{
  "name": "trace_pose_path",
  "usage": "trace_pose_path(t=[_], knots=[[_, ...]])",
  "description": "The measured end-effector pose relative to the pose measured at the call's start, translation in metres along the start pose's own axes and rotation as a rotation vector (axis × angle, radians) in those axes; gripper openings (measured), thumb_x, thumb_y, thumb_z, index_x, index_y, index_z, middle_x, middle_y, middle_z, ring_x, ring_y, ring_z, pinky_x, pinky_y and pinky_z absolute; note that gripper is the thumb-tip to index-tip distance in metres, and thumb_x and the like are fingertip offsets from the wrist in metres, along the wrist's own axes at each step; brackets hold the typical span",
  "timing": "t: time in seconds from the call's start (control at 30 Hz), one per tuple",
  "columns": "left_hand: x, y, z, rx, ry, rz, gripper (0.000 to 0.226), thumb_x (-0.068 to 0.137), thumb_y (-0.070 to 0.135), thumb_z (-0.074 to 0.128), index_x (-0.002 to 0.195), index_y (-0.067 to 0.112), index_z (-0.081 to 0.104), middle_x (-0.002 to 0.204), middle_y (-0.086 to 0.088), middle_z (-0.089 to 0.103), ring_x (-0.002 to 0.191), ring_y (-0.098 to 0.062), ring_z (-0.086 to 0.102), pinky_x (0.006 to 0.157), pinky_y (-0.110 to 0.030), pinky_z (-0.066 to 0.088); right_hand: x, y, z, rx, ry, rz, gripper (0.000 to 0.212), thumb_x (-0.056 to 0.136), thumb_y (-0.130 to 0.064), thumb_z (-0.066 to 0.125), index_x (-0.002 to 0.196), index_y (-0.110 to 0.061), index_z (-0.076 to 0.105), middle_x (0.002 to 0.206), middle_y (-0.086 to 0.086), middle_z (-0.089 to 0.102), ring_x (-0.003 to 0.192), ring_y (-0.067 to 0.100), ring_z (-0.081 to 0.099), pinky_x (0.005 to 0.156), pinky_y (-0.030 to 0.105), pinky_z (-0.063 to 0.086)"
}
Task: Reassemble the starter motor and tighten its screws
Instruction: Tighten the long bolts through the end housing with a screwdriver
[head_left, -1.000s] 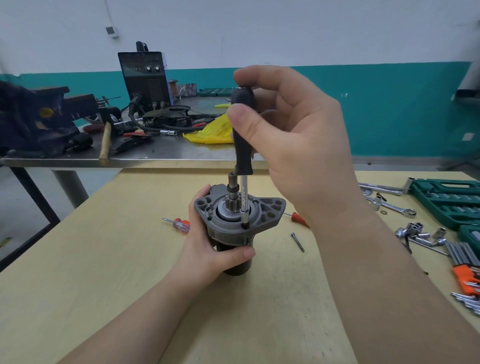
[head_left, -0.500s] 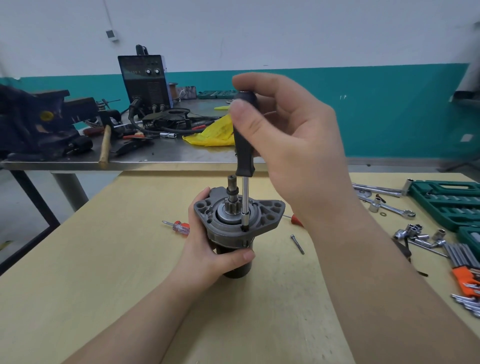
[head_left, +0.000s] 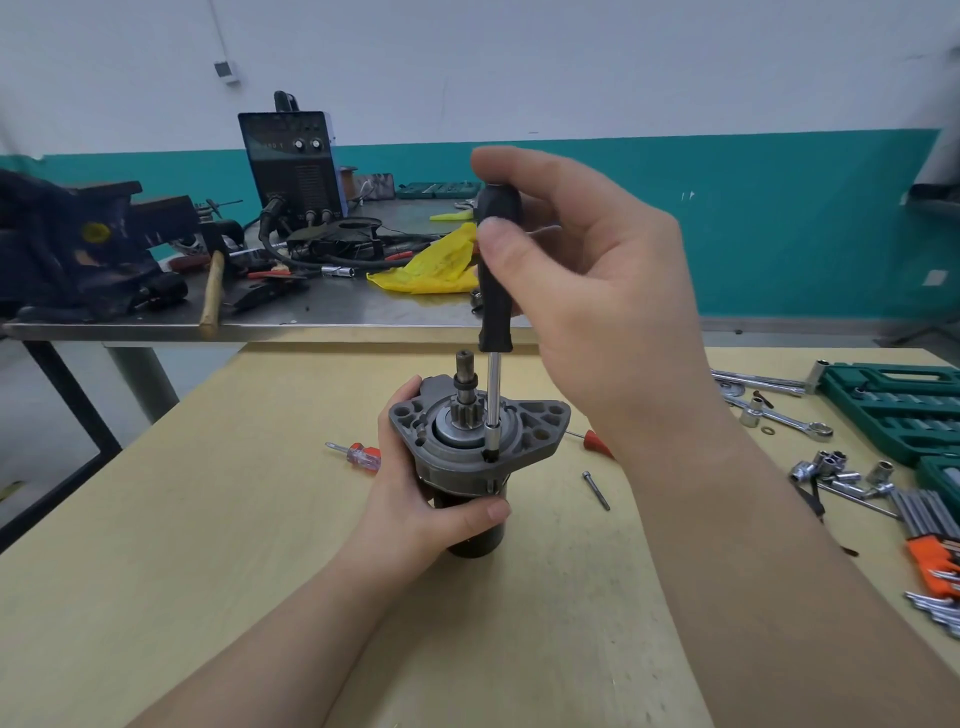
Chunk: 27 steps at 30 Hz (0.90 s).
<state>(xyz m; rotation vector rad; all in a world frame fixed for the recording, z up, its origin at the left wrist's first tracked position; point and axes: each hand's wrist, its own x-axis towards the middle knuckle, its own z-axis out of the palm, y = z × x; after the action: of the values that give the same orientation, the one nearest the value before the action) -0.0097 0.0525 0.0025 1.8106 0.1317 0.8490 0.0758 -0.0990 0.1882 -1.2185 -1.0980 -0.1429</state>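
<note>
Left grip (head_left: 415, 499) clasps the starter motor (head_left: 475, 447) upright on the worktop (head_left: 208, 519), right grip (head_left: 587, 291) pinching the screwdriver (head_left: 496, 291) handle; it looks heavy, rigid metal, best held round its dark body.

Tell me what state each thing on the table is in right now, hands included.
Starter motor: upright, gripped.
Left hand: holds the motor body.
Right hand: pinches the driver handle.
Screwdriver: vertical, tip in the housing.
Loose bolt: lying flat.
Socket case: open.
</note>
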Motion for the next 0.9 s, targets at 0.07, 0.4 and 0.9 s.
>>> trace_pose_path(t=[0.07,0.4,0.9], knots=[[0.0001,0.0,0.0001,0.0,-0.004,0.008,0.12,0.063,0.035,0.098,0.154,0.06,0.024,0.151,0.021,0.056,0.142,-0.007,0.055,0.105,-0.011,0.046,0.0001,0.0008,0.0008,-0.05,0.014,-0.01,0.03,0.094,-0.017,0.077,0.118,-0.035,0.072,0.092,-0.015,0.073,0.082,0.011,0.07,0.085,0.046,0.063],[-0.0009,0.0023,0.0003,0.001,-0.012,0.01,0.119,0.063,0.035,0.097,0.153,0.062,0.024,0.147,0.026,0.057,0.138,-0.003,0.056,0.103,-0.009,0.045,-0.0002,-0.0006,-0.002,0.044,-0.036,0.038,0.022,0.097,-0.018,0.069,0.114,-0.032,0.069,0.105,-0.003,0.078,0.097,0.023,0.076,0.084,0.05,0.065],[-0.001,0.0028,0.0005,-0.006,-0.006,-0.001,0.122,0.062,0.039,0.1,0.155,0.058,0.023,0.151,0.017,0.057,0.142,-0.011,0.055,0.106,-0.013,0.046,-0.0001,-0.0018,-0.0003,0.008,-0.032,0.005,0.027,0.093,-0.02,0.08,0.112,-0.035,0.069,0.093,-0.009,0.073,0.085,0.018,0.071,0.083,0.051,0.063]])
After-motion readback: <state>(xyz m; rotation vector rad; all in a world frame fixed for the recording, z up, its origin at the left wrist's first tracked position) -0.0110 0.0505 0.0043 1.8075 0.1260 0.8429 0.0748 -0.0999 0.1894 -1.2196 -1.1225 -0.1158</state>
